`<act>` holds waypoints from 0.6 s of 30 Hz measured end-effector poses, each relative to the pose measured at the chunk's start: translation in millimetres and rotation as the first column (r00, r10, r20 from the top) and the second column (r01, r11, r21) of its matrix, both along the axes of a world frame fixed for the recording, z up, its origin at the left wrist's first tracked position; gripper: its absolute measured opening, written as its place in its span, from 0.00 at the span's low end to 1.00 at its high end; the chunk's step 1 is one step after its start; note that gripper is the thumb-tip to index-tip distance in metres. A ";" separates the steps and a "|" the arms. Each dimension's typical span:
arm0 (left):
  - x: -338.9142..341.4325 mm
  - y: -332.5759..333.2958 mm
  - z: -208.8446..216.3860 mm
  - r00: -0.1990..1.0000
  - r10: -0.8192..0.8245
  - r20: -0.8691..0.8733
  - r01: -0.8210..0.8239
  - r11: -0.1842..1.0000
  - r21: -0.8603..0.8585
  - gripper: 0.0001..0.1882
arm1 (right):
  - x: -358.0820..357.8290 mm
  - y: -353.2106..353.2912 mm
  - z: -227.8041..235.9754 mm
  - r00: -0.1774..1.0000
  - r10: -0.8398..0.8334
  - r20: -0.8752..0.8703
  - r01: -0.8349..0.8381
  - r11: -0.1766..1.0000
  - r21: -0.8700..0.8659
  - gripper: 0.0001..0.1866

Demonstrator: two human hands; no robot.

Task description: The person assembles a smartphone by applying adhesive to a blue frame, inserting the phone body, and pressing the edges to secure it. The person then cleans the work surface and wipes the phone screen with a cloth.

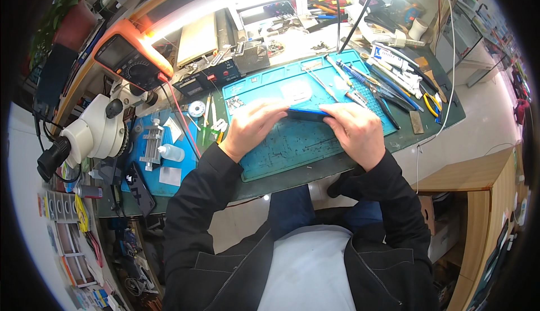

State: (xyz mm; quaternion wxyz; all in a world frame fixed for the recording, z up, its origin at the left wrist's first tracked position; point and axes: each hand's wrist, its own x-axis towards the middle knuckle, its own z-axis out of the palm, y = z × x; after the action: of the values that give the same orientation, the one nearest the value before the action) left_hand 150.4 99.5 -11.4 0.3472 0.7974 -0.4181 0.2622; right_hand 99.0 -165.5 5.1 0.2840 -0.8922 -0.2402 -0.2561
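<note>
A thin dark phone (307, 115) with a bright blue edge is held up nearly edge-on above the blue work mat (281, 162). My left hand (253, 126) pinches its left end, fingers along the top. At the other end, my right hand (358, 132) grips it between thumb and fingers. The phone's faces are mostly turned out of sight. Behind it, tweezers and a slim screwdriver (320, 84) lie on the mat, along with a pale oval patch (296, 91).
Pliers, brushes and tubes (394, 80) crowd the right side. To the left stand an orange multimeter (132, 58), a white microscope (93, 134), a metal clamp (152, 145), a small bottle (171, 152) and another dark phone (139, 189). A solder spool (197, 108) sits beside the mat.
</note>
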 end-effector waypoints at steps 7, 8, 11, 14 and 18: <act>6.8 3.6 -1.1 0.992 -0.079 0.094 0.074 0.996 0.054 0.16 | 1.0 0.0 0.1 1.000 0.012 0.007 -0.012 1.000 0.014 0.12; 6.5 3.4 -0.7 0.992 -0.080 0.097 0.075 0.995 0.059 0.17 | 0.9 0.0 0.7 1.000 0.011 0.002 -0.011 1.000 0.015 0.11; 6.5 3.8 -0.1 0.991 -0.078 0.113 0.069 0.994 0.079 0.17 | 0.8 -0.1 1.5 1.000 0.015 0.000 -0.015 1.000 0.018 0.11; 5.9 2.6 1.0 0.990 -0.071 0.122 0.061 0.995 0.080 0.17 | 1.2 -0.4 1.1 1.000 0.017 0.006 -0.017 1.000 0.022 0.12; 2.9 -1.4 2.5 0.993 -0.025 0.112 0.018 0.998 0.061 0.16 | 1.2 -0.4 1.7 1.000 0.020 0.000 -0.020 1.000 0.022 0.12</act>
State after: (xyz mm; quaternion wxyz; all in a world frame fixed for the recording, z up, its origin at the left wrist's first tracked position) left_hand 153.3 98.1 -8.9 0.3017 0.7868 -0.4535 0.2904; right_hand 100.2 -165.9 6.8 0.2961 -0.8867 -0.2463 -0.2558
